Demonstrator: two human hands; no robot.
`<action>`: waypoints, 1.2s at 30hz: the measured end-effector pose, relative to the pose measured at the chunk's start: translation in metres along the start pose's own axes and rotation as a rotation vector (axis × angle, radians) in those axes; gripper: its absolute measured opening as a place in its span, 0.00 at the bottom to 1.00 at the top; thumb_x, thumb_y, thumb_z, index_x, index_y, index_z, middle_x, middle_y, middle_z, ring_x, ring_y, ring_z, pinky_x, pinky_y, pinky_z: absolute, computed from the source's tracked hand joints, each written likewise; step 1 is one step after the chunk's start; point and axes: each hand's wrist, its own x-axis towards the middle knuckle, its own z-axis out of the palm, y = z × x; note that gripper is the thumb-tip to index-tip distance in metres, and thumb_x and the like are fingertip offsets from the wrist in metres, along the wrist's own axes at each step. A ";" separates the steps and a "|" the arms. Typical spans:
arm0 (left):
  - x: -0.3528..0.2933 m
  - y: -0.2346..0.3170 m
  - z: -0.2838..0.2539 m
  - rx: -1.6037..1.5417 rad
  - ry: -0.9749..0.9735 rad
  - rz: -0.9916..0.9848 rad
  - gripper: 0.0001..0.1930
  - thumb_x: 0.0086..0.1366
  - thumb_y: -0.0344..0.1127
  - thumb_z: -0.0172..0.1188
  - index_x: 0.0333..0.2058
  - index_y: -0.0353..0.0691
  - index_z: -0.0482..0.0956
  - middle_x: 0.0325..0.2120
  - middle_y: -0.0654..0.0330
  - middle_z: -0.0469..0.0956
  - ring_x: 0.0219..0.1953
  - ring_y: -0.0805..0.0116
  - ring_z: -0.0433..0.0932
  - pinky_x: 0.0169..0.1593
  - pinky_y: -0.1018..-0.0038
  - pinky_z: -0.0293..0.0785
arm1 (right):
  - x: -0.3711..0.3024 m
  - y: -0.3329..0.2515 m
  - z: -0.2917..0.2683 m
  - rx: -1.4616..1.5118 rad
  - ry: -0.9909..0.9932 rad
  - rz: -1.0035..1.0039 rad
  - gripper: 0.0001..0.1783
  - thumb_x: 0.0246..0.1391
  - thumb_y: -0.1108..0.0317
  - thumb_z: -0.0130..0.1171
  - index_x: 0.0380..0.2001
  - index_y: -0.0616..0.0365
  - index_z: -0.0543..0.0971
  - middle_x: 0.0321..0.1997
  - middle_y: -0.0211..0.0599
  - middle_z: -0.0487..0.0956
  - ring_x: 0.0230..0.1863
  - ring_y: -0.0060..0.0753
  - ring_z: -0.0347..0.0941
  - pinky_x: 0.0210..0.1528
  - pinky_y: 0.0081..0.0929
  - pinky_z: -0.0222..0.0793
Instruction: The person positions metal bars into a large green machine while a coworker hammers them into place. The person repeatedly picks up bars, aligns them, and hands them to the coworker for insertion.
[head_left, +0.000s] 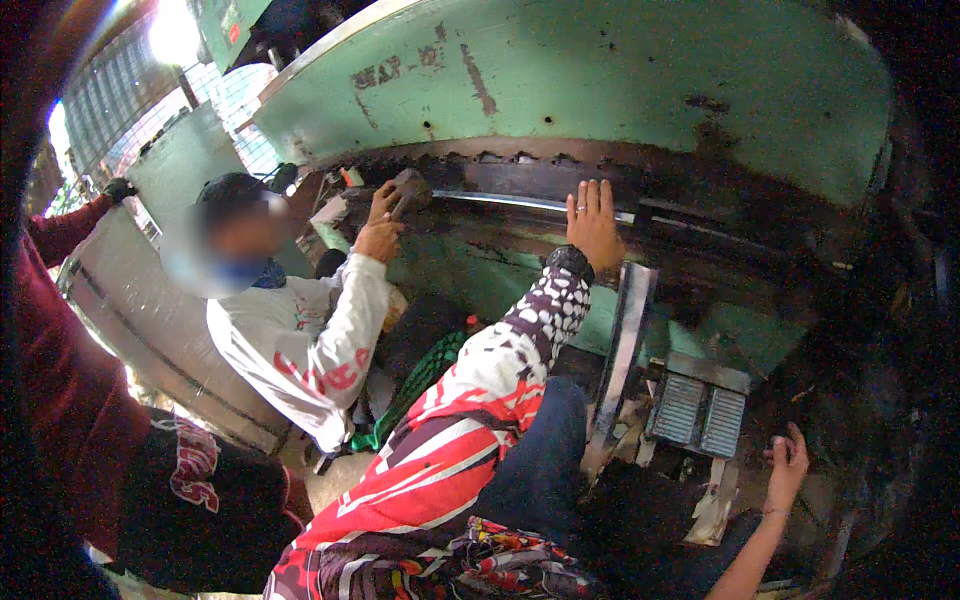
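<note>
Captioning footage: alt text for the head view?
The wearer's open left hand is at a bright metal strip on a green machine; at left, a co-worker in white holds a hammer-like tool. The half-curled right hand is lower right, near ridged metal plates.

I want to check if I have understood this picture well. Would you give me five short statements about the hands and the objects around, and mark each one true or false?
1. The left hand has a ring on one finger. True.
2. The right hand is gripping the ribbed metal piece. False: it is apart from it, to the right, with no object visible in its grasp.
3. A co-worker dressed in white holds a hammer-like tool. True.
4. The large panel across the top is bright red. False: it is green, with dark marks.
5. A dark band is around the left wrist. True.
</note>
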 end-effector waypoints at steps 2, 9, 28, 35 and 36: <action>-0.023 -0.052 0.032 0.100 -0.160 0.037 0.47 0.58 0.41 0.66 0.73 0.31 0.56 0.70 0.42 0.62 0.76 0.45 0.55 0.78 0.43 0.42 | -0.027 0.017 0.046 0.000 0.011 -0.012 0.29 0.68 0.61 0.62 0.68 0.60 0.73 0.42 0.31 0.81 0.36 0.21 0.75 0.39 0.25 0.73; -0.048 -0.052 0.045 0.239 -0.240 0.046 0.43 0.63 0.41 0.62 0.73 0.31 0.56 0.72 0.44 0.60 0.78 0.46 0.52 0.79 0.45 0.38 | -0.038 0.011 0.041 -0.069 0.001 -0.029 0.29 0.68 0.64 0.62 0.69 0.60 0.72 0.45 0.32 0.81 0.36 0.22 0.75 0.42 0.25 0.74; -0.055 -0.066 0.054 0.257 -0.162 0.023 0.39 0.66 0.37 0.56 0.73 0.31 0.57 0.72 0.42 0.60 0.77 0.44 0.53 0.78 0.46 0.40 | -0.037 -0.030 0.055 0.020 -0.092 0.122 0.31 0.68 0.63 0.63 0.70 0.60 0.71 0.49 0.34 0.80 0.36 0.22 0.75 0.44 0.25 0.74; -0.049 -0.061 0.051 0.257 -0.229 0.016 0.37 0.68 0.39 0.54 0.73 0.31 0.57 0.72 0.42 0.60 0.77 0.45 0.54 0.78 0.47 0.41 | -0.028 0.009 0.055 -0.041 -0.021 -0.009 0.29 0.68 0.63 0.63 0.69 0.61 0.72 0.51 0.35 0.80 0.37 0.22 0.75 0.45 0.26 0.74; -0.049 -0.063 0.054 0.270 -0.254 0.011 0.37 0.68 0.39 0.54 0.73 0.31 0.57 0.72 0.42 0.60 0.77 0.45 0.54 0.78 0.47 0.41 | -0.028 0.014 0.061 -0.054 -0.015 -0.009 0.29 0.68 0.63 0.63 0.68 0.61 0.72 0.50 0.34 0.80 0.37 0.22 0.75 0.45 0.26 0.74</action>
